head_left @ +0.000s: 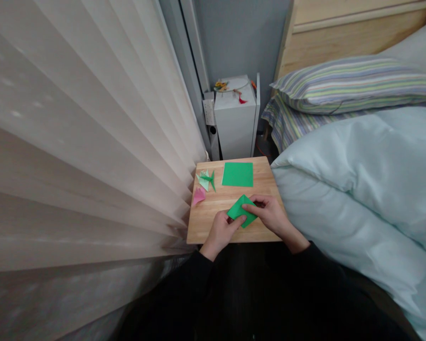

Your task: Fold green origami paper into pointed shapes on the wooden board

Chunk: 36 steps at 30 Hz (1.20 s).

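A folded green paper point(240, 210), diamond-shaped, is held between my two hands over the front part of a small wooden table point(213, 222). My left hand point(224, 229) grips its lower left side, with the thumb on top. At its right side my right hand point(269, 214) pinches it, thumb lying across the upper face and fingers partly hidden beneath. Behind them a flat green sheet point(237, 174) lies near the table's back edge. Folded green paper pieces point(206, 180), light and dark, sit at the back left, with a pink folded paper point(199, 195) just in front.
A pale pleated curtain point(128, 142) hangs along the table's left side. To the right is a bed with a light blue quilt point(358, 189) and a striped pillow point(355, 85). A white cabinet point(235, 128) with small items on top stands behind the table.
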Each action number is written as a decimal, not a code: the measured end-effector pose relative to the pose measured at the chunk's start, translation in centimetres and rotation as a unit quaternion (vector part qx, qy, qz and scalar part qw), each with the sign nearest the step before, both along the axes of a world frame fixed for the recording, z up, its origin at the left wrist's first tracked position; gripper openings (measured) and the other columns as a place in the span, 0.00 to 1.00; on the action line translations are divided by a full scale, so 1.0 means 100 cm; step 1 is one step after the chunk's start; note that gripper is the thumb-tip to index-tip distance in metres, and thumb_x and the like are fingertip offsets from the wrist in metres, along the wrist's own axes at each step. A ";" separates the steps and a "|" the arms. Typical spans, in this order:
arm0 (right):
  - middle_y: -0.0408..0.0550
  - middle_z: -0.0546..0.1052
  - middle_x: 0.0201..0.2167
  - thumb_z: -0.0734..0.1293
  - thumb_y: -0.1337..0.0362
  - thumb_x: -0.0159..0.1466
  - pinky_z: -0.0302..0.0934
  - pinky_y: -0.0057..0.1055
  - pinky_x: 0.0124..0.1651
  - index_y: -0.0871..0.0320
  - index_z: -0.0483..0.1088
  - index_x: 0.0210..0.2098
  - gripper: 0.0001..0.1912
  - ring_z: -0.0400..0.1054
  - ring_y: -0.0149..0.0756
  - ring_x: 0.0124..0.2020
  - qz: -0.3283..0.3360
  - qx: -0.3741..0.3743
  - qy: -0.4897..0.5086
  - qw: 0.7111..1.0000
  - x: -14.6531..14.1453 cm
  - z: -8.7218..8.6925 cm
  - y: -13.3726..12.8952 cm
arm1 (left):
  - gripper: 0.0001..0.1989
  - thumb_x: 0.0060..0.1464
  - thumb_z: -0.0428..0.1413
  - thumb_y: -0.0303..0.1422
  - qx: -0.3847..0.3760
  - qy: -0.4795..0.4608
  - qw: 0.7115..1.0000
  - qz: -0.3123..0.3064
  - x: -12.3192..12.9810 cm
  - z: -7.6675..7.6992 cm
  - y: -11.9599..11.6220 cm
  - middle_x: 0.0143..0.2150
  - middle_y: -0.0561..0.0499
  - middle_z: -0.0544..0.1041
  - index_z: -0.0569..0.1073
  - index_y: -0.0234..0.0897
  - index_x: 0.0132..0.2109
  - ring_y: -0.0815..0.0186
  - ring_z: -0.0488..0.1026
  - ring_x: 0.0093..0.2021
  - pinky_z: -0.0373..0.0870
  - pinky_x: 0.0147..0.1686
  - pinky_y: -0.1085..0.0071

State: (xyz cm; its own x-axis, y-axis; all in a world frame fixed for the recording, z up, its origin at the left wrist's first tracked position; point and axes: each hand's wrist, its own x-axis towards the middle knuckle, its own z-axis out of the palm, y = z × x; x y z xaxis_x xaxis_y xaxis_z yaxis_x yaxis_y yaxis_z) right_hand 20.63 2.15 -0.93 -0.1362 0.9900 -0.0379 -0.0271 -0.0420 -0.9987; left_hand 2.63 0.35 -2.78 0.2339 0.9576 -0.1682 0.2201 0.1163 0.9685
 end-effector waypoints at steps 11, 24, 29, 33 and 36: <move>0.40 0.74 0.23 0.77 0.58 0.50 0.58 0.29 0.30 0.56 0.75 0.26 0.11 0.64 0.30 0.25 -0.040 -0.041 0.068 0.996 -0.004 -0.003 0.002 | 0.18 0.51 0.67 0.46 -0.003 -0.112 0.993 0.047 0.008 -0.001 0.001 0.32 0.48 0.81 0.81 0.33 0.36 0.64 0.73 0.31 0.71 0.36 0.68; 0.42 0.75 0.22 0.78 0.52 0.50 0.60 0.32 0.32 0.56 0.74 0.24 0.16 0.65 0.33 0.26 -0.121 -0.002 0.041 0.992 -0.001 -0.006 0.005 | 0.16 0.48 0.69 0.43 -0.004 -0.151 0.981 0.120 0.003 0.005 0.007 0.28 0.52 0.76 0.79 0.34 0.32 0.69 0.71 0.29 0.69 0.31 0.72; 0.44 0.77 0.24 0.77 0.53 0.52 0.62 0.33 0.35 0.56 0.76 0.25 0.14 0.67 0.34 0.28 -0.073 -0.009 0.035 0.997 -0.002 -0.009 0.004 | 0.17 0.46 0.70 0.42 0.000 -0.197 0.956 0.219 -0.006 0.008 0.017 0.24 0.56 0.70 0.73 0.35 0.27 0.71 0.68 0.26 0.66 0.30 0.75; 0.43 0.76 0.23 0.76 0.55 0.54 0.61 0.33 0.35 0.56 0.75 0.24 0.13 0.67 0.34 0.27 -0.002 -0.026 -0.001 1.000 -0.008 -0.012 -0.002 | 0.19 0.44 0.70 0.41 -0.020 -0.234 0.943 0.235 -0.007 0.010 0.019 0.24 0.58 0.66 0.69 0.36 0.26 0.73 0.63 0.25 0.62 0.28 0.75; 0.45 0.80 0.29 0.76 0.54 0.53 0.64 0.35 0.39 0.57 0.79 0.30 0.13 0.70 0.36 0.30 0.025 -0.061 0.015 0.998 -0.012 -0.010 -0.006 | 0.18 0.44 0.70 0.39 0.017 -0.187 0.963 0.194 -0.003 0.012 0.017 0.21 0.59 0.62 0.68 0.36 0.24 0.74 0.58 0.24 0.56 0.26 0.75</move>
State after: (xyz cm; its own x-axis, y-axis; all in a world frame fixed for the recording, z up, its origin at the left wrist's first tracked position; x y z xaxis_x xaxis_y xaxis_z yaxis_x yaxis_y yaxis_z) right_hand 19.39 1.57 -1.91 -0.1886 0.9700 -0.1535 -0.0515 -0.1658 -0.9848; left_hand 2.34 2.08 -1.59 -0.1046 0.9886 -0.1083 -0.1979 0.0860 0.9764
